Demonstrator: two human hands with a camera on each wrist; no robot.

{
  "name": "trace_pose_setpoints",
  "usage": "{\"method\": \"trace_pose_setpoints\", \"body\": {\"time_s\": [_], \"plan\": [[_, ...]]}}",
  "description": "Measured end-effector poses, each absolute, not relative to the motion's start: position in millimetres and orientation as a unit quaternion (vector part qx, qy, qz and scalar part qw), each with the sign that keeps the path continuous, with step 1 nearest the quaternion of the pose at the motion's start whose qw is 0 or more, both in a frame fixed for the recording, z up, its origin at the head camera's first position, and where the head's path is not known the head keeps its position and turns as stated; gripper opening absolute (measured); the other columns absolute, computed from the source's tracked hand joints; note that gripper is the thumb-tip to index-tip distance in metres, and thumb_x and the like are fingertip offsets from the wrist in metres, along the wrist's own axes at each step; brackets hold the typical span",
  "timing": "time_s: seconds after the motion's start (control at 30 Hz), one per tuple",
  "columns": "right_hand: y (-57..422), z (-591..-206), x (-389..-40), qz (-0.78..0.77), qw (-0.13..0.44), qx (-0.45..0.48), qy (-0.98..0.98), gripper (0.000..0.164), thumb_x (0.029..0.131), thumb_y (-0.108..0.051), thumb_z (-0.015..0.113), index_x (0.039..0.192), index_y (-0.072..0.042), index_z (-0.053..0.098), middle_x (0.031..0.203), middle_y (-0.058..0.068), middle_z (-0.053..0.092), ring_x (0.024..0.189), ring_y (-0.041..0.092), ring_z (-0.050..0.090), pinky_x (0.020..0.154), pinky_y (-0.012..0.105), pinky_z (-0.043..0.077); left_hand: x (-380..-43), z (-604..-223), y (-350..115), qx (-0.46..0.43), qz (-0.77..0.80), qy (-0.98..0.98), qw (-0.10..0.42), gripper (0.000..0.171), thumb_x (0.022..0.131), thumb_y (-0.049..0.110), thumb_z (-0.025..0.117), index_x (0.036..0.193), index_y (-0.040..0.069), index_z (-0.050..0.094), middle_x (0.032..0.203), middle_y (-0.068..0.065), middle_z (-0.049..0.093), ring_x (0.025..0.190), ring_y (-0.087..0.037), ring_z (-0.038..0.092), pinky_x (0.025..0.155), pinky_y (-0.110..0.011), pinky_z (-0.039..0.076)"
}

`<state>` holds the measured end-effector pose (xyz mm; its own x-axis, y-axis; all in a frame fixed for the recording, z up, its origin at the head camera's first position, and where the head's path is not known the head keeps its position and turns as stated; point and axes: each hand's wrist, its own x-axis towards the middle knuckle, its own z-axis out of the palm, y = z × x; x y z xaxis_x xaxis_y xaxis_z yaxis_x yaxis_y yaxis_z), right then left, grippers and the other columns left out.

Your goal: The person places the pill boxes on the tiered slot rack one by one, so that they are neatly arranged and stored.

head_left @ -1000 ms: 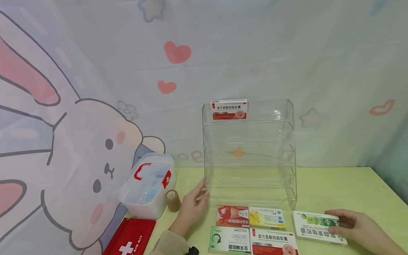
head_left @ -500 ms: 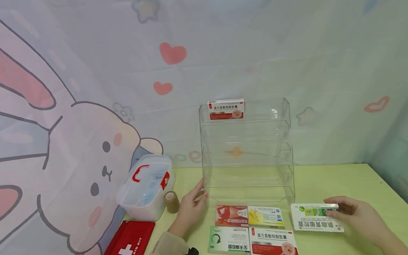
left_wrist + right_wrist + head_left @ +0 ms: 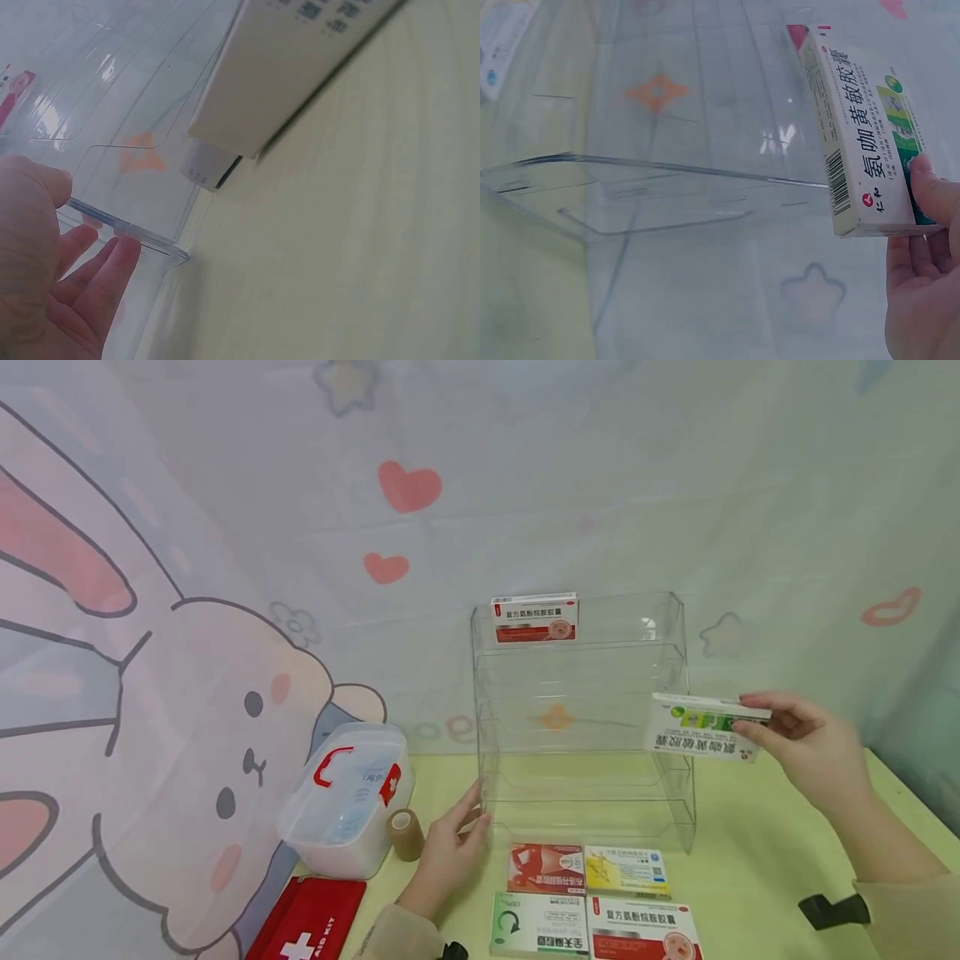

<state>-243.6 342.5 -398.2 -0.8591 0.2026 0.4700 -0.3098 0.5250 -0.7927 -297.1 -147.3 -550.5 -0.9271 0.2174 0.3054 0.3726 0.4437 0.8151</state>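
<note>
We see the right hand's [image 3: 810, 743] grip pinching a white-and-green capsule box [image 3: 701, 737] above the table [image 3: 765, 827], at the clear rack's [image 3: 581, 722] right edge; the left hand [image 3: 450, 845] grips its lower left edge.

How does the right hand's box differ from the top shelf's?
The held box has a green panel, the shelf box a red band. The right hand grips the held box midair; the shelf box rests in the rack. From the head camera, the held box's print is upside down, the shelf box's upright. Both have white printed faces.
</note>
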Motion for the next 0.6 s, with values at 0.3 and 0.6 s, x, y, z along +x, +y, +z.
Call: {"method": "trace_pose_setpoints", "body": {"time_s": [0.3,0.6], "plan": [[320.5,-315.4,-291.9,0.521,0.301,0.039,-0.798,0.036,0.098,-0.018,0.085,0.133,-0.012,0.078,0.097,-0.034,0.071,0.076,-0.005,0.063,0.053,0.018,0.041,-297.9,-550.1,-148.7,-0.181,-0.493,-0.847,0.079,0.063,0.112,0.027,0.067,0.170,0.033,0.044,0.168,-0.002,0.057,0.138,-0.031,0.071,0.106,-0.043,0.065],[317.0,-239.9,-333.3,0.588,0.317,0.055,-0.742,0.032,0.094,-0.017,0.089,0.125,-0.017,0.084,0.100,-0.025,0.078,0.085,-0.005,0.072,0.061,0.009,0.049,-298.5,-547.9,-147.8,-0.192,-0.493,-0.844,0.087,0.063,0.111,0.023,0.068,0.170,0.028,0.045,0.166,-0.010,0.058,0.136,-0.033,0.072,0.104,-0.043,0.066]]}}
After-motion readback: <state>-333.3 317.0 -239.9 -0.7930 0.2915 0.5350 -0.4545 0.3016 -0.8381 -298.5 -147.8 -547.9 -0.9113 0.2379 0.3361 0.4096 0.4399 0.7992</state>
